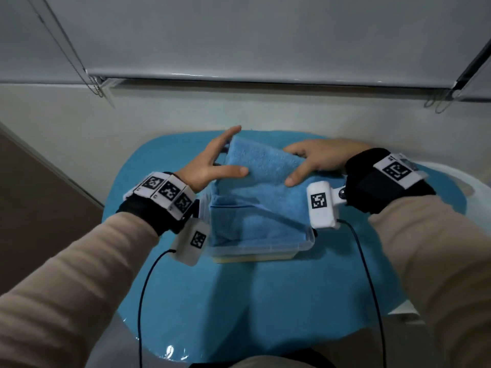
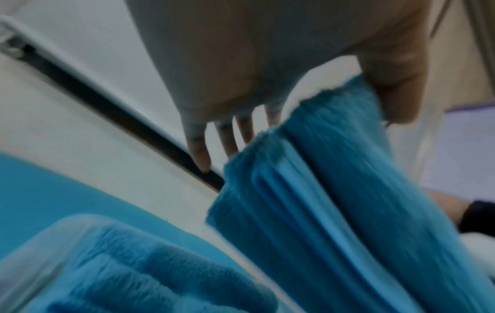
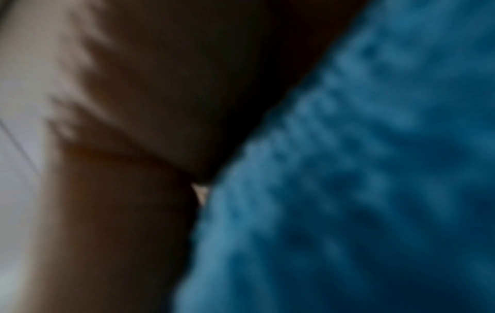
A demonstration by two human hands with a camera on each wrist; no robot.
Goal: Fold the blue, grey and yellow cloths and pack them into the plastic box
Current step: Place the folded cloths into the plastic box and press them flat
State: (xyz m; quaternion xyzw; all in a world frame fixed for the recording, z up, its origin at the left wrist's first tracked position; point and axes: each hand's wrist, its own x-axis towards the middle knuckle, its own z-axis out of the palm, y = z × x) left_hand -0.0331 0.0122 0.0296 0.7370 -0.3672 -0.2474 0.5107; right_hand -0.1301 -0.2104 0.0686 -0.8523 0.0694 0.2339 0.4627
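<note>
A folded blue cloth [image 1: 265, 166] [image 2: 335, 190] [image 3: 348, 169] is held tilted over the far end of the clear plastic box [image 1: 265, 248] [image 2: 40, 249]. My left hand [image 1: 223, 155] [image 2: 294, 95] pinches its left edge, thumb on top and fingers [image 2: 199, 152] straight behind. My right hand [image 1: 300, 166] [image 3: 134, 105] grips its right end, thumb on top and fingers over the far edge. More folded blue fabric [image 1: 252, 221] [image 2: 147, 264] fills the box. A yellow cloth [image 1: 252, 258] shows through the box's bottom front. No grey cloth is visible.
The box stands on a round blue table [image 1: 265, 301] close to a pale wall [image 1: 239, 110] with lowered grey blinds [image 1: 265, 35]. A white plastic object [image 1: 457, 181] sits at the table's right edge. Black cables [image 1: 143, 288] hang from both wrist cameras.
</note>
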